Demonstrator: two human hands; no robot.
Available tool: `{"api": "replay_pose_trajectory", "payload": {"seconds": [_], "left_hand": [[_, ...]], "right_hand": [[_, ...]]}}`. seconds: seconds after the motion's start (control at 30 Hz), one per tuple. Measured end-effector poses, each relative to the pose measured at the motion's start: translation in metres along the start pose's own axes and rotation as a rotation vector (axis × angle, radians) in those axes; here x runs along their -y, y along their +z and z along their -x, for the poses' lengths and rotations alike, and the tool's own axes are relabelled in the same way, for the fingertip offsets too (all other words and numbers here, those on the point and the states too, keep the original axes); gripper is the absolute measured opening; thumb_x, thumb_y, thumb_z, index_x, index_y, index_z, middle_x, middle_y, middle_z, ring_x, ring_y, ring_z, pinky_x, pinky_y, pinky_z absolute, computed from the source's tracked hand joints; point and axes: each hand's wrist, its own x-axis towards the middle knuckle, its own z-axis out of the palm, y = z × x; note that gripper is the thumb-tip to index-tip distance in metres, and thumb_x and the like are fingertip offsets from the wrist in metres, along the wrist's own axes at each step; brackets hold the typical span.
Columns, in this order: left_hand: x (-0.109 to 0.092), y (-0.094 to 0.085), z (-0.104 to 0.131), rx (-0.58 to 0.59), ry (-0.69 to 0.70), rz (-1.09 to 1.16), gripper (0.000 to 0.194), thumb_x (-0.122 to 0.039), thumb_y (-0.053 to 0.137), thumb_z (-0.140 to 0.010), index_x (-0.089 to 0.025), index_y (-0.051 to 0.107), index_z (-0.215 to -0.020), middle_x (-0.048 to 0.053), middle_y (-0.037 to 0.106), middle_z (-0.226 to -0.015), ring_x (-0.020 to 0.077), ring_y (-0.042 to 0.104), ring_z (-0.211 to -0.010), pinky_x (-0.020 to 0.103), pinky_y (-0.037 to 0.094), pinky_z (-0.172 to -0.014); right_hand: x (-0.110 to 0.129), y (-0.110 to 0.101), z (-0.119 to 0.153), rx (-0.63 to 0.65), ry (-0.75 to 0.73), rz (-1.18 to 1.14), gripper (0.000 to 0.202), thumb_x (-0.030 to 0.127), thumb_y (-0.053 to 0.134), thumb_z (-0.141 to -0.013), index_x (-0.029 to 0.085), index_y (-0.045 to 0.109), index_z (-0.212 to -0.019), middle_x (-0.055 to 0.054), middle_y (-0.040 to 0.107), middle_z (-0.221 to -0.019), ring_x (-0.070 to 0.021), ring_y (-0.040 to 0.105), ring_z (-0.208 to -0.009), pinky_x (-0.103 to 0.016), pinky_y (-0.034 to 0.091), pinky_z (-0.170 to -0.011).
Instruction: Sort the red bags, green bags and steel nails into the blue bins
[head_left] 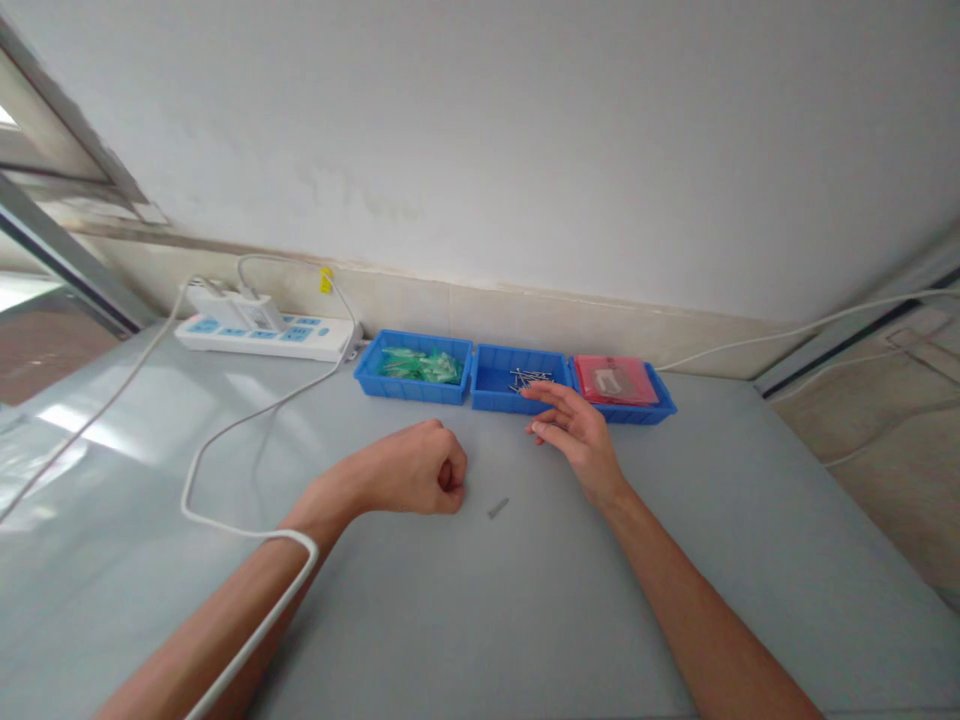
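My left hand (429, 468) is curled into a fist above the grey table; its inside is hidden, so I cannot make out what it holds, if anything. A small grey tapered piece (498, 508), too small to name surely, lies on the table just right of that fist. My right hand (574, 432) has its fingers apart and appears to hold nothing. Its index finger reaches over the front edge of the middle blue bin (495, 392), near the metal screws (531, 378) inside. Green plastic pieces (421, 366) fill part of the left blue bin (375, 384).
Red plastic packets (616, 380) lie in the right blue bin (660, 410). A white power strip (300, 345) with plugged-in adapters stands at the back left. Its white cable (196, 480) loops across the table and over my left forearm. A wall (487, 150) rises behind the bins.
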Motion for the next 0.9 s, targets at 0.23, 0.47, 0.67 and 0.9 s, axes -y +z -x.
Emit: {"api": "replay_pose_trajectory", "payload": {"seconds": [0.23, 0.47, 0.67, 0.9], "left_hand": [[0.004, 0.010, -0.014, -0.290, -0.014, -0.112, 0.022, -0.019, 0.054, -0.089, -0.017, 0.069, -0.073, -0.001, 0.062, -0.059, 0.0118, 0.053, -0.053, 0.024, 0.037, -0.057], [0.011, 0.016, -0.015, -0.380, 0.218, -0.209, 0.029, -0.018, 0.056, -0.093, -0.019, 0.070, -0.118, 0.011, 0.067, -0.118, 0.0231, 0.065, -0.103, 0.034, 0.050, -0.093], [0.018, 0.020, -0.022, -0.353, 0.202, -0.196, 0.017, -0.018, 0.053, -0.098, -0.017, 0.068, -0.091, 0.007, 0.066, -0.093, 0.0205, 0.063, -0.089, 0.031, 0.050, -0.082], [0.011, 0.022, -0.019, -0.404, 0.112, -0.223, 0.007, -0.023, 0.056, -0.095, -0.018, 0.061, -0.094, 0.006, 0.062, -0.093, 0.0207, 0.061, -0.084, 0.031, 0.050, -0.076]], "right_hand": [[0.001, 0.001, 0.001, 0.003, -0.012, -0.007, 0.042, 0.020, 0.071, -0.076, 0.028, 0.068, -0.117, -0.006, 0.071, -0.121, -0.0147, 0.066, -0.076, -0.031, 0.052, -0.067], [0.001, 0.000, 0.002, 0.017, -0.031, -0.008, 0.038, 0.022, 0.071, -0.078, 0.028, 0.068, -0.116, -0.006, 0.072, -0.117, -0.0150, 0.067, -0.075, -0.032, 0.052, -0.068], [0.004, 0.000, 0.002, 0.032, -0.035, 0.001, 0.035, 0.023, 0.072, -0.078, 0.027, 0.068, -0.113, -0.006, 0.073, -0.115, -0.0148, 0.066, -0.073, -0.032, 0.053, -0.067], [0.002, 0.000, 0.003, 0.044, -0.044, 0.006, 0.032, 0.024, 0.070, -0.079, 0.026, 0.069, -0.111, -0.004, 0.074, -0.100, -0.0141, 0.064, -0.070, -0.033, 0.055, -0.069]]}}
